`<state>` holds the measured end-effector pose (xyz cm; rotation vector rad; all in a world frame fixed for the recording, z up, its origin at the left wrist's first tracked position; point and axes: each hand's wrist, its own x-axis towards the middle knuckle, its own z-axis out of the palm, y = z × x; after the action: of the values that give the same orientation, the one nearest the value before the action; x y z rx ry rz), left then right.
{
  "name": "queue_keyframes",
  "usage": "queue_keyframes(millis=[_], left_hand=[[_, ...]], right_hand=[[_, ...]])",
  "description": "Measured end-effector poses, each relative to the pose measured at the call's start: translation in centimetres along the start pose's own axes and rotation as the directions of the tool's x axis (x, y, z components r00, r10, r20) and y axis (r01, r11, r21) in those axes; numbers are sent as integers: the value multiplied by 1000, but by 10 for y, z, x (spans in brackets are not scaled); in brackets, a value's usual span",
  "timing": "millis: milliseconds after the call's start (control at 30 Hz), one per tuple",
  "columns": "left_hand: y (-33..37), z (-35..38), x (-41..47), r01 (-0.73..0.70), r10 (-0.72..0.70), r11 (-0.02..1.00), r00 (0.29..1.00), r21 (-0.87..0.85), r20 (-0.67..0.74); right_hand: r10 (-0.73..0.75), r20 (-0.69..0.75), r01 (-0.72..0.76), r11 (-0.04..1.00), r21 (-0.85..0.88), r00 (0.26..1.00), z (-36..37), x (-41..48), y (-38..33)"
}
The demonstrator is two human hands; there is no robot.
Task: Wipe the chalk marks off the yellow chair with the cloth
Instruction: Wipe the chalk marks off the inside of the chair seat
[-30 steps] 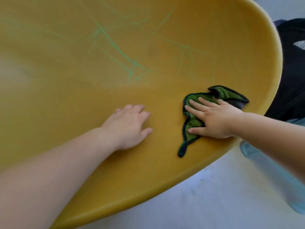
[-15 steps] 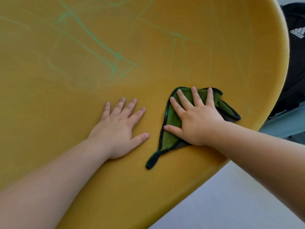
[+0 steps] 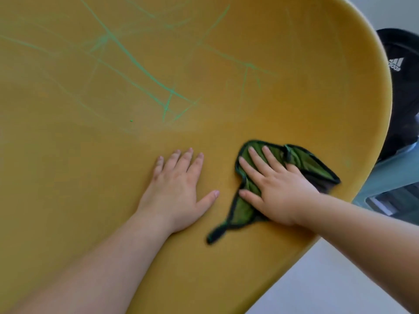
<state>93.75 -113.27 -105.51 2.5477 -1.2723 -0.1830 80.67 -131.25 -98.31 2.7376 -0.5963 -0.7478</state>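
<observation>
My right hand [image 3: 278, 189] flat, fingers spread, pressing cloth [image 3: 243, 209] on chair [image 3: 306, 91] nr right edge. Left hand [image 3: 179, 189] open, flat, empty, bracing. Cloth soft, limp, bunches easy — pin w/ palm. Chalk marks [image 3: 140, 66] further up, unwiped.

Pale grey floor [image 3: 317, 279] lower right; black logo-marked bag [image 3: 401, 87] far right.

Black Adidas bag [image 3: 401, 91] w/ white logo at right edge. Teal surface [image 3: 394, 171] just below it. Pale grey floor [image 3: 322, 284] at bottom right.
</observation>
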Motion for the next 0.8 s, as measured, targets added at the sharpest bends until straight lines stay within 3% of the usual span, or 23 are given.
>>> queue_keyframes(millis=[67, 167, 267, 500, 800], left_hand=[[1, 0, 1, -6, 6, 1000, 1000, 6, 19], [3, 1, 2, -15, 14, 999, 999, 30, 37], [4, 2, 1, -23, 19, 998, 998, 63, 59], [4, 1, -9, -32, 22, 995, 994, 94, 111], [11, 0, -66, -137, 123, 988, 977, 70, 175]], right_hand=[[39, 53, -33, 992, -120, 998, -4, -18, 26], [207, -75, -220, 935, -277, 975, -36, -1, 84], [268, -209, -312, 924, -222, 941, -58, 35, 101], [91, -111, -89, 996, 23, 990, -6, 46, 14], [-21, -9, 21, 1000, -23, 1000, 19, -36, 1]])
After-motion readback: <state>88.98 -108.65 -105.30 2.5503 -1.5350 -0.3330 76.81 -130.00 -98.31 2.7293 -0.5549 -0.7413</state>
